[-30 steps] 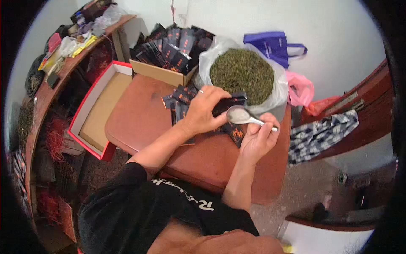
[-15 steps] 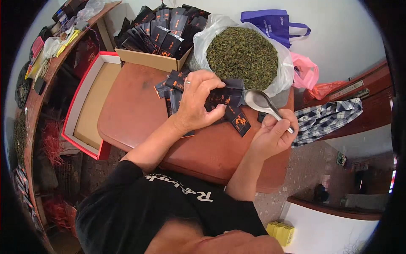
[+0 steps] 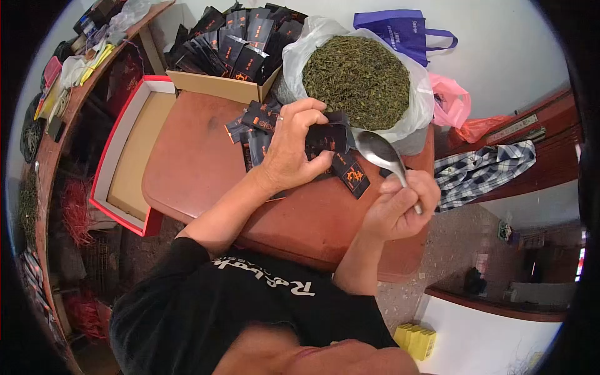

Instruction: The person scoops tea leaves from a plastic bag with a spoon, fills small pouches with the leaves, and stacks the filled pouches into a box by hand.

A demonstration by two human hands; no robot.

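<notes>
My left hand (image 3: 292,147) grips a black pouch (image 3: 330,136) between thumb and fingers, its mouth facing right. In my right hand (image 3: 403,206) is a metal spoon (image 3: 379,152), held by the handle, its bowl beside the pouch mouth. Whether anything lies in the bowl I cannot tell. Behind both hands stands a clear plastic bag (image 3: 300,55) filled with dry green leaves (image 3: 356,81) that look like tea. More black pouches with orange print lie under and around my left hand, among them one pouch (image 3: 351,175) below the held one.
A cardboard box (image 3: 215,86) packed with upright black pouches stands at the table's back left. An open red-edged box (image 3: 134,147) sits left of the brown table (image 3: 187,162). Behind are a purple bag (image 3: 400,34) and a pink bag (image 3: 449,100); a checked cloth (image 3: 487,172) hangs right.
The spoon has tipped, its bowl moving left against the pouch mouth and its handle swinging downward. My right hand has turned and lowered slightly. My left hand still holds the pouch.
</notes>
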